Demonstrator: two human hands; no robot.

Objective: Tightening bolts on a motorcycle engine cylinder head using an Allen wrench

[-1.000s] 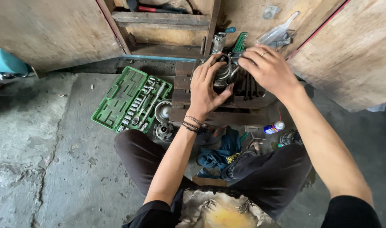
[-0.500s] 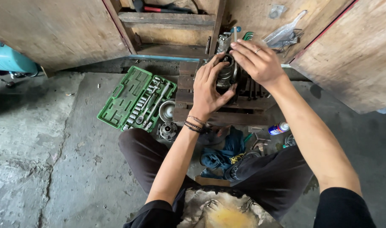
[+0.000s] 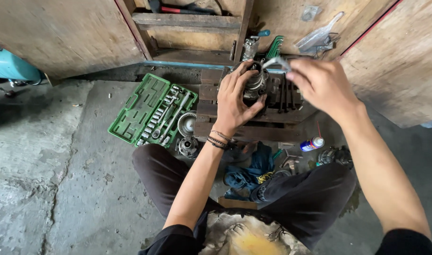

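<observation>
On the concrete floor at nine o'clock, the green socket case (image 3: pixel 150 108) lies open as before. Left hand (image 3: pixel 235 101) keeps clasping the finned engine cylinder (image 3: pixel 265 89) on the wooden pallet (image 3: pixel 254 127); right hand (image 3: pixel 322 85) has lifted off, pinching a small metal piece (image 3: pixel 276 62).

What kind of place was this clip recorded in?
Most likely a small, informal repair workshop. The person sits on a bare concrete floor with an open green socket set beside them; the left hand steadies a finned metal engine part on a wooden block, and hand tools hang on rough wooden shelving.
</observation>
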